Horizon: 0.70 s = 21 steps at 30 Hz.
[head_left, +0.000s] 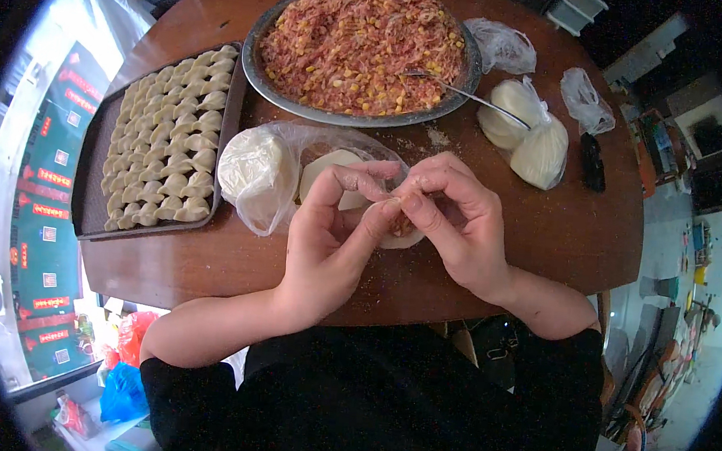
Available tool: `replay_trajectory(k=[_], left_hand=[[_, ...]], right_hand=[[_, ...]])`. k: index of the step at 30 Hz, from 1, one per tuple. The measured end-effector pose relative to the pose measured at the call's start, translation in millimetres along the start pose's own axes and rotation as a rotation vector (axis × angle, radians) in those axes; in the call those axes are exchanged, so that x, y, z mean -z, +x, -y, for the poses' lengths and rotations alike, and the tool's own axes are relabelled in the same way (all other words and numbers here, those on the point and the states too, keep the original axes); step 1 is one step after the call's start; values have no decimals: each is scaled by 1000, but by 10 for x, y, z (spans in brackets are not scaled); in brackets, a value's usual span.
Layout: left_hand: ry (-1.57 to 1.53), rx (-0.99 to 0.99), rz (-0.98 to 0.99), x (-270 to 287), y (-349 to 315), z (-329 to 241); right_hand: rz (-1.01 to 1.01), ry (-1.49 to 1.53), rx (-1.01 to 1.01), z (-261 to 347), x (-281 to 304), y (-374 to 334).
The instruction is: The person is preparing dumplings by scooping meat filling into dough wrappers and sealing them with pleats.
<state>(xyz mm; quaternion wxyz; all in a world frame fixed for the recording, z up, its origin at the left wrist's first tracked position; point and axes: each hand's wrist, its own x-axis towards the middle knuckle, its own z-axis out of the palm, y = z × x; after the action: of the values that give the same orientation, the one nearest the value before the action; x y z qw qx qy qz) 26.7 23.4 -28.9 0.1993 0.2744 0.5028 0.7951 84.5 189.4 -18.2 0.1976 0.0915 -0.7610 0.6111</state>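
Both hands meet above the near middle of the table, pinching a dumpling (401, 239) between thumbs and fingers. Some filling shows inside its pale wrapper, and most of it is hidden behind my fingers. My left hand (336, 232) closes on its left edge, while my right hand (460, 219) closes on the right edge. Just beyond my left hand lie round dumpling wrappers (331, 174) on a clear plastic bag, beside a wrapped white stack (257, 165). A large metal bowl (259, 74) heaped with pink meat filling (355, 43) and corn stands farther back, with a spoon (468, 96) resting in it.
At left, a dark tray (91, 184) carries rows of folded dumplings (168, 139). Bagged white wrappers (539, 150) sit at right, near crumpled plastic bags (587, 103) and a black object (593, 161). The wooden table's (558, 246) near edge runs just before my body.
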Motion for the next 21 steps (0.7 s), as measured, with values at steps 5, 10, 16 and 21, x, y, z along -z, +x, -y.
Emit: replay_trajectory(k=[5, 10, 16, 21], left_hand=[[15, -9, 5, 32, 17, 13], [-13, -7, 35, 37, 16, 9], [-87, 79, 118, 72, -5, -35], [-12, 212, 81, 48, -16, -37]], right_hand=[[18, -50, 87, 7, -5, 48], [75, -106, 23, 57, 53, 69], [69, -160, 57, 68, 47, 78], [50, -252, 46, 63, 40, 53]])
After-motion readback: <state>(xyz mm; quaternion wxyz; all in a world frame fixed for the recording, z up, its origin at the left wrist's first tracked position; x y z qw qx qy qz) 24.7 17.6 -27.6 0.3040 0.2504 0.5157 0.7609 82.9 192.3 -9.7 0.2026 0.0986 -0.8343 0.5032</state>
